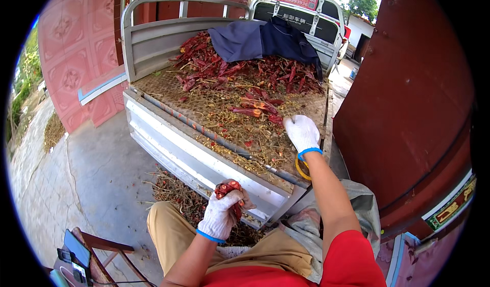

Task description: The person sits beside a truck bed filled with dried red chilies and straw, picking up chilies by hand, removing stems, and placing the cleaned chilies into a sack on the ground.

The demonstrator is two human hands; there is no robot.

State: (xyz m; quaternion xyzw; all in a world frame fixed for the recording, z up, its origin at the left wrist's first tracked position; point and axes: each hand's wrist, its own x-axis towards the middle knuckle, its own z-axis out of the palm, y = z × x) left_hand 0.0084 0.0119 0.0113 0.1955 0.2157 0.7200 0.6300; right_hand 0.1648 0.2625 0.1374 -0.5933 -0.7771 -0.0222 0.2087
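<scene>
My left hand (222,212), in a white knit glove with a blue cuff, grips a bunch of dried red chili peppers (228,187) above my lap. My gloved right hand (303,133) reaches over the cargo bed (214,133) near its right side. Its fingertips meet the end of a red chili pepper (275,119); whether they have closed on it cannot be made out. Split red peppers (247,112) lie just left of that hand among stems and yellow seeds. Farther up the bed rises a heap of dried chilies (203,57), partly covered by a dark blue cloth (268,38).
The lowered tailgate (206,156) faces me. Stems and pepper scraps (180,191) are piled on the floor below it. A woven sack (356,199) and a yellow ring (302,168) are at my right, beside a dark red metal door (405,88). A wooden stool (103,248) bears a phone (77,247).
</scene>
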